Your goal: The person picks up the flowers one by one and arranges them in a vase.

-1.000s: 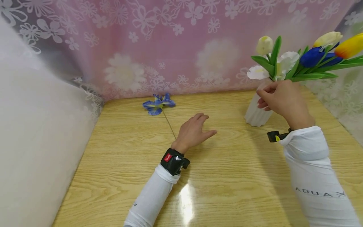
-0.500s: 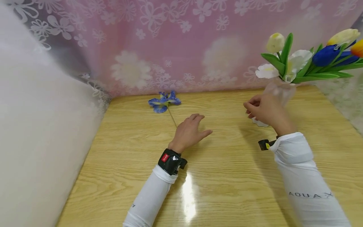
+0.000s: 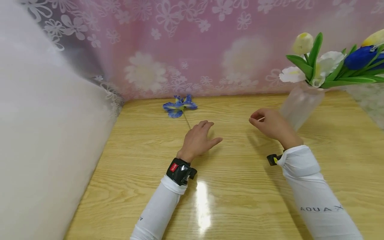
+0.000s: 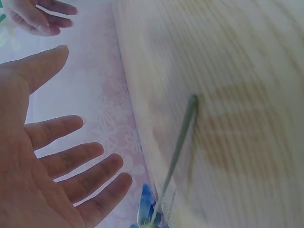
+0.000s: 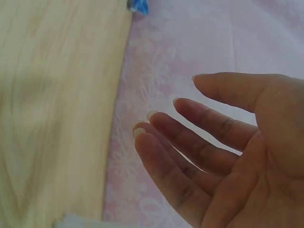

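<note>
A blue artificial iris (image 3: 179, 107) lies toward the back of the wooden table, its thin stem pointing at the front. My left hand (image 3: 196, 141) hovers by that stem with spread fingers, hiding part of it in the head view. In the left wrist view the stem (image 4: 179, 145) lies apart from the palm, and nothing is held. To the right, my right hand (image 3: 271, 127) is in the air in front of a white vase (image 3: 301, 105). Its fingers are loosely bent, and the right wrist view shows nothing between thumb and fingers (image 5: 190, 142).
White, cream and blue artificial flowers with green leaves (image 3: 313, 63) lean out of the vase at the right. A pink floral curtain (image 3: 192, 50) hangs behind the table (image 3: 135, 173). A pale wall or cloth (image 3: 51, 133) borders the left side.
My right hand has come away from the vase, leftward and down. The left hand has kept nearly the same place beside the iris stem. The head view has turned slightly left.
</note>
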{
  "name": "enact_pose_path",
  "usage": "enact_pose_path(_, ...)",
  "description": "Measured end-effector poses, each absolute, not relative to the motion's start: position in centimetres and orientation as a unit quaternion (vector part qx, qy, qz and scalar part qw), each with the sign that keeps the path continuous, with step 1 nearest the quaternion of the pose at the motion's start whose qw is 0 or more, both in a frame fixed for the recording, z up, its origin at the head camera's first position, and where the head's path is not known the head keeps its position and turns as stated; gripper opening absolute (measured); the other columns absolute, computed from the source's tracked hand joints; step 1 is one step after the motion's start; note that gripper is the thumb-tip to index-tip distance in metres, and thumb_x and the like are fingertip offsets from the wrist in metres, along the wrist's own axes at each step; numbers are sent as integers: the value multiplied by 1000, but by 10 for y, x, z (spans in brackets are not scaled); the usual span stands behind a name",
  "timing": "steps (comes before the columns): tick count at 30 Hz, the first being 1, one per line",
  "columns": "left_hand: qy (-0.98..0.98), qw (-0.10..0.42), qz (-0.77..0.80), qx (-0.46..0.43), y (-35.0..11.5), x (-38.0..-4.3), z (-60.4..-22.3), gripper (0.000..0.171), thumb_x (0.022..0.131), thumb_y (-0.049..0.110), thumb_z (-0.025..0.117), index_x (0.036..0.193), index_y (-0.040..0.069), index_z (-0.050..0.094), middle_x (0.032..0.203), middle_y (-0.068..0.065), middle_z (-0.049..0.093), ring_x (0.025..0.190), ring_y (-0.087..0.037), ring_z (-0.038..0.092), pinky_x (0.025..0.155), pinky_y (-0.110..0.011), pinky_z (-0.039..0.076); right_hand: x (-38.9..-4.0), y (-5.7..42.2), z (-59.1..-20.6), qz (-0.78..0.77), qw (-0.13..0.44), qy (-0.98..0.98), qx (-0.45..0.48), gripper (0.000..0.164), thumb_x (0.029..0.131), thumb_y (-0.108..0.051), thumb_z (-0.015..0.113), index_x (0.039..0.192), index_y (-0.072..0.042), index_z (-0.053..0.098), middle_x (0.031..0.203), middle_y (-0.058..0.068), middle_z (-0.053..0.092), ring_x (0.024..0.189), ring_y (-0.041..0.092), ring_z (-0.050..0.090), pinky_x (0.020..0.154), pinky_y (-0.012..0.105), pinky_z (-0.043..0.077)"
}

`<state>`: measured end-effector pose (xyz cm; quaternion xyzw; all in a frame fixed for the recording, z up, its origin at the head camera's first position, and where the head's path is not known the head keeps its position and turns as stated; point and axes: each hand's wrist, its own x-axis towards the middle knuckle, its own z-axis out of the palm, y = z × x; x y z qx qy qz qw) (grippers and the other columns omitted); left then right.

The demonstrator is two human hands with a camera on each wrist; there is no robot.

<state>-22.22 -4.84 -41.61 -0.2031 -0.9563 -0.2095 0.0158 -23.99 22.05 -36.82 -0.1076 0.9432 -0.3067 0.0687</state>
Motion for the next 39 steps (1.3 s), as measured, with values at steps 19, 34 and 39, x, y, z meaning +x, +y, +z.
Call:
enact_pose_path(19, -975, 30, -182, -124, -98, -216, -416, 70, 88, 54, 62, 140, 9, 48, 143, -14, 43, 123, -34, 47, 92, -49, 45, -252, 140, -399, -338, 104, 924, -146, 34, 100, -31, 51, 118, -5, 63, 117, 14, 61, 106, 33, 58, 85, 49, 47)
enact_pose_path(34, -979, 15, -184, -83, -134, -203, -417, 70, 87, 55, 63, 138, 9, 50, 142, -15, 43, 123, -37, 47, 91, -51, 44, -267, 82, -408, -342, 128, 912, -184, 30, 99, -27, 54, 115, -4, 64, 109, 11, 64, 95, 26, 61, 84, 46, 47)
enact_pose_path(39, -981, 20, -179, -78, -145, -196, -418, 67, 86, 53, 65, 135, 8, 53, 141, -16, 45, 120, -38, 49, 89, -51, 46, -268, 63, -416, -351, 150, 906, -185, 31, 98, -26, 54, 116, -2, 63, 107, 12, 65, 91, 24, 62, 83, 43, 48)
